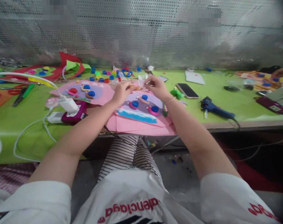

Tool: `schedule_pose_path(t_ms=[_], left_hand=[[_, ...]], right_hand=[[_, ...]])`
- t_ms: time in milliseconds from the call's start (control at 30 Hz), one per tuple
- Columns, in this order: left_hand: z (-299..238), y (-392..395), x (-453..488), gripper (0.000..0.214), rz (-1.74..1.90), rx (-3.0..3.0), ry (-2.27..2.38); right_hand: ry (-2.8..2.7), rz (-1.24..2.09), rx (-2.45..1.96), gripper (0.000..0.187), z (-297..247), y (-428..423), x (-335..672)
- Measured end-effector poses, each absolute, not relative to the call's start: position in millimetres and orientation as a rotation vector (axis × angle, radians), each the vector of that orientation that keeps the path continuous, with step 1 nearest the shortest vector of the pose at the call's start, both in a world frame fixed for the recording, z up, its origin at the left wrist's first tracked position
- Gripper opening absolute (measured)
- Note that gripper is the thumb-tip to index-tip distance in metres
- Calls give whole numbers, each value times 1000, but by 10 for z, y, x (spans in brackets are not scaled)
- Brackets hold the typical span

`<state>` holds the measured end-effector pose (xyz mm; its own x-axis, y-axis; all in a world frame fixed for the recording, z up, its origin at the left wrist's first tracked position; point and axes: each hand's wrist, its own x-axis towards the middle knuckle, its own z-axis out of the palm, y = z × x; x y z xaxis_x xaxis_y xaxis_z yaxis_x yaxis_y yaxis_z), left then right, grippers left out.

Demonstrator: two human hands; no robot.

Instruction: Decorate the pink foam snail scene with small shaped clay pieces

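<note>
Above a pink and purple paper sheet (143, 118), both hands work at a small clear plastic bag (140, 82) with something orange-yellow at its lower side. My left hand (122, 91) has its fingers closed at the bag's left side. Pinched fingers of my right hand (156, 86) hold the bag's right side. The sheet carries a blue and white strip (136, 116) and snail-like shapes with blue bottle caps (133, 104). To the left lies a similar pink sheet (101, 93) with red and blue caps. Fine detail at the fingertips is blurred.
Loose coloured caps (106, 74) lie behind my hands. At right are a smartphone (187, 90), a green wrapper (177, 93) and a blue glue gun (216, 109). A purple power strip (73, 113) with cables and scissors (20, 95) lie left. Another person's hand (281, 72) is far right.
</note>
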<state>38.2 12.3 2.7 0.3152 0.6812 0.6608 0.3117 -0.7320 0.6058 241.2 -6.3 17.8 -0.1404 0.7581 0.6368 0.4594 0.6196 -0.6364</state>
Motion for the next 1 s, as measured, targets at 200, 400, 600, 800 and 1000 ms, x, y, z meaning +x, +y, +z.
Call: schedule_pose_path(t_ms=[200,400,600,800,1000], left_hand=[[-15,180,373,15,1328,2096,866],[-50,197,380,15,1338,2036,849],[-84,163,425,16,1311,1942,840],[-69,122,428,24,1297,1875,724],[-70,140,431,25,1390,2034,713]], right_hand=[[-1832,439,-1035,7,193,-102,2400],[-1831,761,-1092,2,210,-158,2347],[-1816,799,-1138,9,235,-209,2340],[-1900,928,-1059,16,255,-243,2361],[-1920,995,-968,21,260,-254,2362]])
